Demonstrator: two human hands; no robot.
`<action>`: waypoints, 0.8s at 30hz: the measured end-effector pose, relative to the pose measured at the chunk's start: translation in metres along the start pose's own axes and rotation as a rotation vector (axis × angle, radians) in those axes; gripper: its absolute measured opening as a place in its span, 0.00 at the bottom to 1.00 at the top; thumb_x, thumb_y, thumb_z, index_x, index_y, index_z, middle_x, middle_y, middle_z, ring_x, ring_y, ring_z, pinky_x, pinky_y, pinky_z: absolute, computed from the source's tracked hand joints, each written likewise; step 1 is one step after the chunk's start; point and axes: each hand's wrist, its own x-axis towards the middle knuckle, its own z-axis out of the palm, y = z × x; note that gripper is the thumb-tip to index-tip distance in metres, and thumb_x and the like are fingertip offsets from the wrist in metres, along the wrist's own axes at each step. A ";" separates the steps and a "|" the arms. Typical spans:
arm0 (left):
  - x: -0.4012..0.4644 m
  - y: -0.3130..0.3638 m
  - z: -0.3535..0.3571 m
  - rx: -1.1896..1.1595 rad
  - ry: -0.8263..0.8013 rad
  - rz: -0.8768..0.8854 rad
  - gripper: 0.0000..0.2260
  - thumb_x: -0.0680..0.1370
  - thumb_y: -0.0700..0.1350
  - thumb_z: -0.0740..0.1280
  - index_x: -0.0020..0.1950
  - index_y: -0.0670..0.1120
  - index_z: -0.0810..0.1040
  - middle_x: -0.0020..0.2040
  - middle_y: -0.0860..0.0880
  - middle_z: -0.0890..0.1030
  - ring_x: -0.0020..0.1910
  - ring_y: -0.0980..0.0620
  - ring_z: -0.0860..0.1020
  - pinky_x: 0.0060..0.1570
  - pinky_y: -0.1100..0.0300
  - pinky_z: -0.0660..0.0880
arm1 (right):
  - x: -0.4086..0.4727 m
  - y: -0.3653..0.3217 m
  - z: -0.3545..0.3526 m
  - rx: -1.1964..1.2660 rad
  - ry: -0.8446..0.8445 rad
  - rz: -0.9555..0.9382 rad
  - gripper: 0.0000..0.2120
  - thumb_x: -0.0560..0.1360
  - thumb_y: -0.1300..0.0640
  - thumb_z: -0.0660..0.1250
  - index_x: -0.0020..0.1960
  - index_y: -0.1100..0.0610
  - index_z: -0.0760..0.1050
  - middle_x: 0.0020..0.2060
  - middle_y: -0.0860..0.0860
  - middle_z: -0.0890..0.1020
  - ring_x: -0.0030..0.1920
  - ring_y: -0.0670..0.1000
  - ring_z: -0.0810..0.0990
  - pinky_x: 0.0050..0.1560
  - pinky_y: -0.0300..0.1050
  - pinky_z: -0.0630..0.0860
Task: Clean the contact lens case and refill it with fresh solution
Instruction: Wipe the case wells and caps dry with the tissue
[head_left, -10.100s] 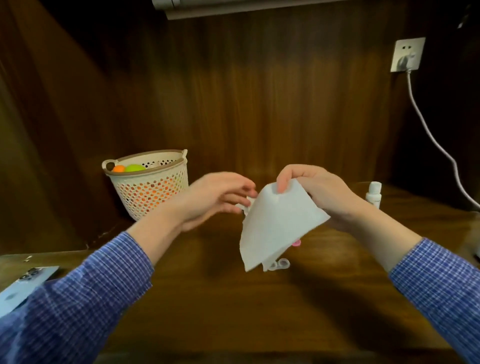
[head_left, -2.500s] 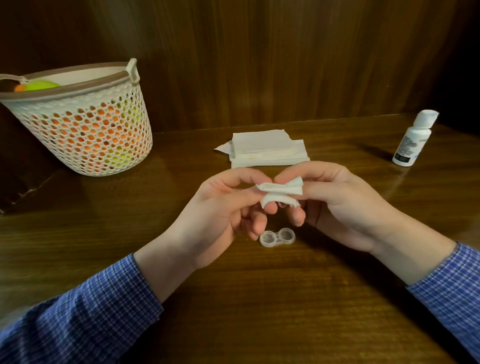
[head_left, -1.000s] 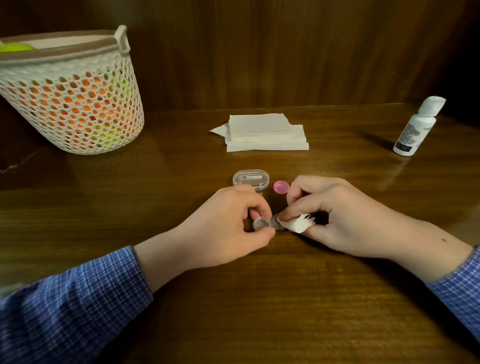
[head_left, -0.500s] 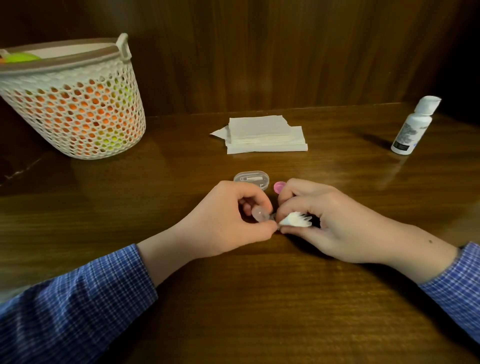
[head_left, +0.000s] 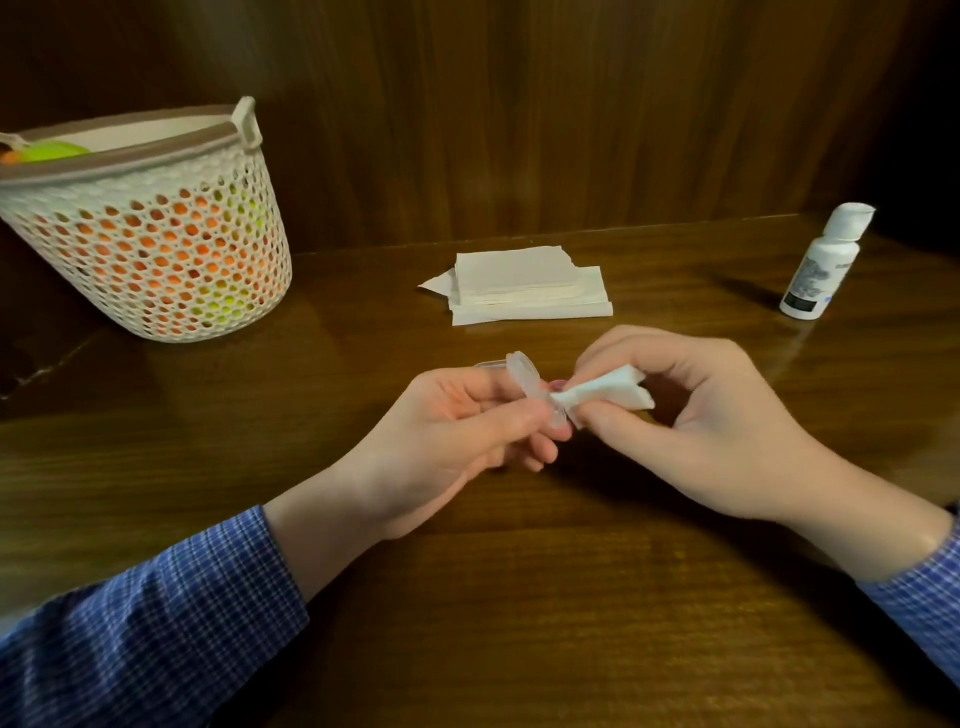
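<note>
Lens case (head_left: 530, 387) up off the desk (head_left: 519, 623) now, pinched in the left hand (head_left: 457, 431) btwn thumb and fingers, tilted so its long axis runs roughly up and away. One clear well sticks up above the fingertips, the lower well faces the right hand (head_left: 691, 415). Right hand, just beside the case on its right, is pinching a twisted tissue (head_left: 602, 392) w/ thumb and forefinger, the twisted tip touching the lower well. Looks like the wiping step, well by well; refill not started, I'd say.

Key relation: tissue tip comes at the case from the right, nearly square to the case's long axis, so the right hand does the work while the left only steadies. Next move prob. needs a small twist of the tip inside the well, then a shift to the upper well.

Solution bottle (head_left: 821, 265) stands capped, far right of the case and beyond it, nearer the right hand. Tissue stack (head_left: 524, 286) lies straight behind the case. Basket (head_left: 150, 228) well off to its left. Cap positions: can't tell, hands hide that spot.
</note>
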 end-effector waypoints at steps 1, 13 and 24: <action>0.001 0.001 -0.001 -0.079 -0.036 -0.056 0.09 0.78 0.43 0.69 0.53 0.41 0.87 0.48 0.44 0.86 0.45 0.52 0.83 0.47 0.60 0.81 | 0.000 0.000 -0.001 -0.011 0.040 -0.022 0.08 0.74 0.57 0.72 0.52 0.52 0.85 0.46 0.44 0.85 0.51 0.52 0.83 0.49 0.44 0.81; 0.002 0.003 -0.006 -0.360 -0.278 -0.343 0.10 0.81 0.47 0.67 0.54 0.43 0.84 0.46 0.46 0.83 0.41 0.56 0.81 0.41 0.64 0.80 | -0.002 0.009 0.005 -0.315 -0.014 -0.357 0.10 0.76 0.64 0.74 0.56 0.58 0.86 0.52 0.53 0.81 0.54 0.52 0.82 0.49 0.48 0.80; -0.002 -0.003 0.000 -0.030 -0.052 -0.155 0.13 0.78 0.44 0.70 0.55 0.34 0.83 0.47 0.40 0.86 0.43 0.49 0.85 0.44 0.61 0.82 | -0.004 0.003 0.006 -0.202 -0.210 -0.024 0.11 0.78 0.54 0.69 0.57 0.49 0.86 0.50 0.46 0.80 0.53 0.51 0.81 0.52 0.50 0.80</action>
